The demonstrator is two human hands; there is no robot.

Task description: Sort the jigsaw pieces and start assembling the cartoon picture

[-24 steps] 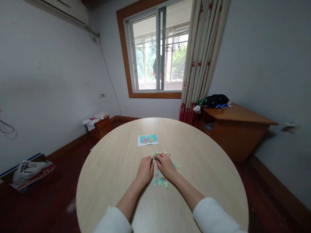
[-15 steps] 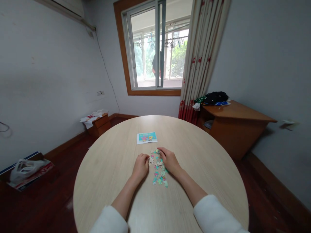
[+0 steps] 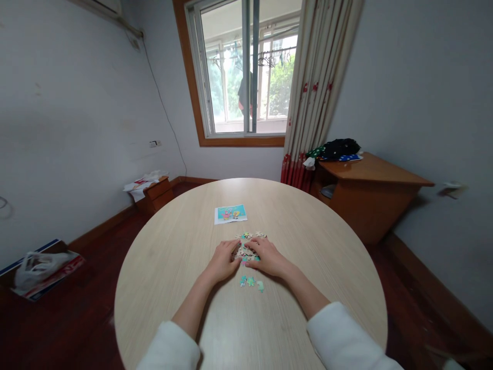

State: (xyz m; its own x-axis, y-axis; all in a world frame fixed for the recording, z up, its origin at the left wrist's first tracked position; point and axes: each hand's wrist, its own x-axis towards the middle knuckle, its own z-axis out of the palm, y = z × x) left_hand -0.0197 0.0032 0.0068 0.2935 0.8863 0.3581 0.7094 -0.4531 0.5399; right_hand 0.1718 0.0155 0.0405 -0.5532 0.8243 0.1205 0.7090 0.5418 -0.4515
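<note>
Left hand point(image 3: 224, 261), right hand point(image 3: 270, 258) drawn inward | fingers point(image 3: 233, 243) parted, cupping puzzle pieces point(image 3: 246, 252)

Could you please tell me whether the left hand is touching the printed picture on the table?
Apart: the head view shows a bare strip of tabletop between the left hand and the printed picture.

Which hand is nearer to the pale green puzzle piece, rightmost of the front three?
Right. The right hand is just beyond the pale green piece; the left hand is farther off, beyond it and to its left.
</note>
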